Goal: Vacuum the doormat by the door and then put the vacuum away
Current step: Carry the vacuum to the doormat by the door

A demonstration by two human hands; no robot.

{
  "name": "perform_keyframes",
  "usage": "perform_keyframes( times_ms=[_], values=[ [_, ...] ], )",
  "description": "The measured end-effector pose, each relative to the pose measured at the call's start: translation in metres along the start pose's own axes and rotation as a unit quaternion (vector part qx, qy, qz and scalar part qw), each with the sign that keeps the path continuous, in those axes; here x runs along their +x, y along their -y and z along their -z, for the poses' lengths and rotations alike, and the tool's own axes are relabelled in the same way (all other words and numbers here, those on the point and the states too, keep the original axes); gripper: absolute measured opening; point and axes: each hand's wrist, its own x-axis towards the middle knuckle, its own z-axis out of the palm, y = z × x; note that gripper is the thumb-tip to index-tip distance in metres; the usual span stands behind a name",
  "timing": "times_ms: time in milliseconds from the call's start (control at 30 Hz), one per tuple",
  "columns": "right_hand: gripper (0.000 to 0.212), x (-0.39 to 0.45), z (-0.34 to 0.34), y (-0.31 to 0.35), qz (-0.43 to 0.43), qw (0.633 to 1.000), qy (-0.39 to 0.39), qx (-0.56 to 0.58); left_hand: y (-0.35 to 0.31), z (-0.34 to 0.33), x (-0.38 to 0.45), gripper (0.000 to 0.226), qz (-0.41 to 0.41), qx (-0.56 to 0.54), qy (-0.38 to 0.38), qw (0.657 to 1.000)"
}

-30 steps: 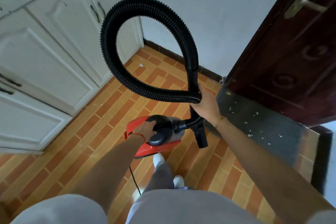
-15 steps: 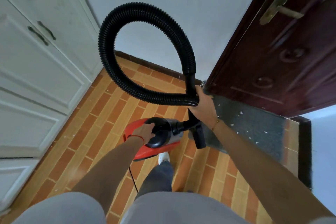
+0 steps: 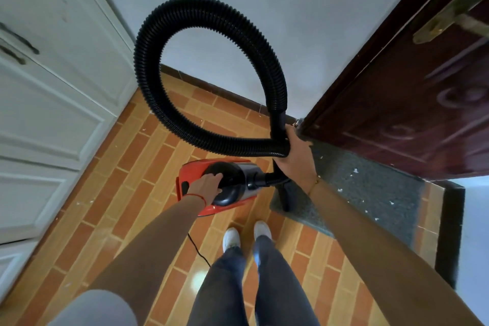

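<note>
L hand grips the handle atop the vacuum – body held above the tile floor, fingers curled round it. R hand clenches the hose where its loop crosses the black tube; loop rises above the fingers. Nozzle hangs below R fingers, over the near-left end of the doormat. Mat lies along the door w/ white specks on it. Cord trails below L wrist.

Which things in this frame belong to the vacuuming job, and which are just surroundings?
Job: red vacuum, carried by the left hand; looped black hose, gripped by the right hand; grey doormat, flecked with white scraps; dark door.

Surroundings: white cabinets, tiled floor, wall.
</note>
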Motion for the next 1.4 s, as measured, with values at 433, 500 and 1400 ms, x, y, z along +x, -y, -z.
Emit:
perform_keyframes(
  times_ms=[433,500,1400],
  values=[
    [0.031,0.098,-0.091,-0.149,0.016,0.999,0.033,0.012,0.013,-0.106,0.156,0.045,0.057,-0.013,0.014,0.998],
    [0.031,0.109,-0.114,-0.176,0.018,0.999,0.039,0.004,0.020,-0.128,0.182,0.045,0.062,-0.017,0.019,0.998],
    [0.039,0.146,-0.309,-0.304,0.117,0.992,0.054,-0.014,0.093,-0.312,0.291,0.034,0.100,-0.065,-0.018,0.993]
  ],
)
